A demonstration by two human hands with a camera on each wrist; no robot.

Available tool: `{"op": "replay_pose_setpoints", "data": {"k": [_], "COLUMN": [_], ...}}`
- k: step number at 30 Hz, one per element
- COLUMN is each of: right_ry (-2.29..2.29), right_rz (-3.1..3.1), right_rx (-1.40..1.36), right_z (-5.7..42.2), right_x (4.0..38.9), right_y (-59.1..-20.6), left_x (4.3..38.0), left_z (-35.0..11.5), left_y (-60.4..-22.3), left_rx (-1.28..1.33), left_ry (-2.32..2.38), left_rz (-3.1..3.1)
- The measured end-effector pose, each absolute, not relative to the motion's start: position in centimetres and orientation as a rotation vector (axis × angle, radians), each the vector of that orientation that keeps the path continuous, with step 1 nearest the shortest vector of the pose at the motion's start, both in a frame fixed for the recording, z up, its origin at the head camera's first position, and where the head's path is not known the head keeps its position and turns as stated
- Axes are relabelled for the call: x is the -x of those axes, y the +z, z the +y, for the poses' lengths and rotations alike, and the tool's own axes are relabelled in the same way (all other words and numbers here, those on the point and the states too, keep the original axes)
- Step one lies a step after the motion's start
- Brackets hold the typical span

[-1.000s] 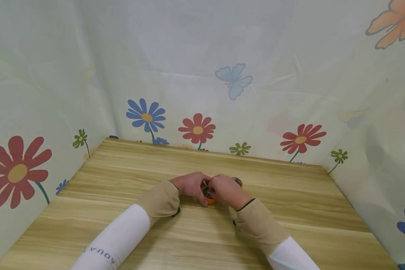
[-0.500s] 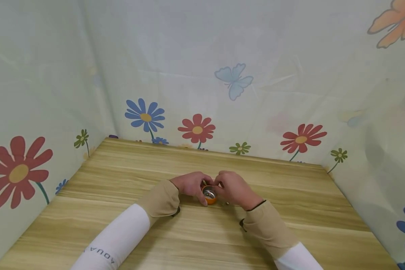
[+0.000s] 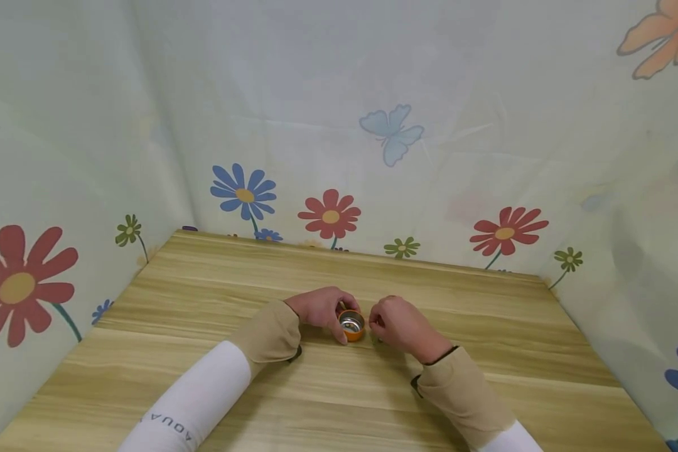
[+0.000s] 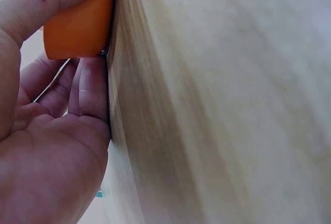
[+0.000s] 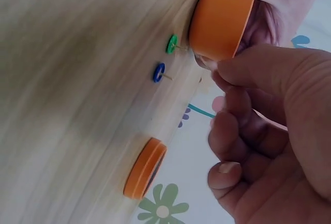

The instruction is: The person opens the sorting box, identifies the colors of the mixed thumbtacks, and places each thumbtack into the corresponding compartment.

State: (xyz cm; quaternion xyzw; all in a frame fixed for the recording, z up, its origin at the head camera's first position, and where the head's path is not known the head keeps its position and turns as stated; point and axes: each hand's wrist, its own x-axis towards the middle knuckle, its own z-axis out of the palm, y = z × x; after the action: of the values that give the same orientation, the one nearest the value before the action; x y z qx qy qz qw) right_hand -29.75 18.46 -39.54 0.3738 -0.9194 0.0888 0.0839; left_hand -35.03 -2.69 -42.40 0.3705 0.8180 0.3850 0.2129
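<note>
My left hand (image 3: 319, 307) holds a small round orange cup (image 3: 353, 336) upright on the table, thumb and fingers round its side. Its inside is silvery, with small items at the bottom too tiny to make out. To the right of the cup hovers my right hand (image 3: 402, 326), fingers curled, thumb against the index finger. Whether anything sits between those fingertips is not visible. A green thumbtack (image 5: 171, 44) and a blue thumbtack (image 5: 159, 72) lie point up on the table beside the cup in the right wrist view.
An orange round lid (image 5: 145, 168) lies on the wooden table (image 3: 248, 402), beyond the thumbtacks from the cup. In the head view the right hand mostly hides it. Cloth walls with printed flowers (image 3: 330, 216) stand round the table's back and sides.
My right hand has drawn away from over the cup to the right, uncovering the cup's silvery inside. My left hand keeps its hold, and the cup stays in place.
</note>
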Motion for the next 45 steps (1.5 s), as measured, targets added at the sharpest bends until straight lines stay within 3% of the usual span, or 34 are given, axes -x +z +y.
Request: {"op": "replay_pose_setpoints", "data": {"k": [9,31,45], "right_ry": [0.243,0.107,0.784], "right_rz": [-2.769,-2.724,-2.771], "right_rx": [-1.244,-1.196,-0.946], "right_z": [18.8,18.9,19.0], "right_x": [29.2,28.6,29.0], "right_y": [-39.8,-40.9,-40.0], "left_x": [35.1,35.5,35.7], "left_z": [-2.7,-2.8,-2.9], "left_y": [-42.5,-43.3,-43.6], "left_rx": [-1.025,-1.025,-1.048], "left_ry": [1.06,1.059,1.056], "left_rz": [2.281,2.29,2.284]}}
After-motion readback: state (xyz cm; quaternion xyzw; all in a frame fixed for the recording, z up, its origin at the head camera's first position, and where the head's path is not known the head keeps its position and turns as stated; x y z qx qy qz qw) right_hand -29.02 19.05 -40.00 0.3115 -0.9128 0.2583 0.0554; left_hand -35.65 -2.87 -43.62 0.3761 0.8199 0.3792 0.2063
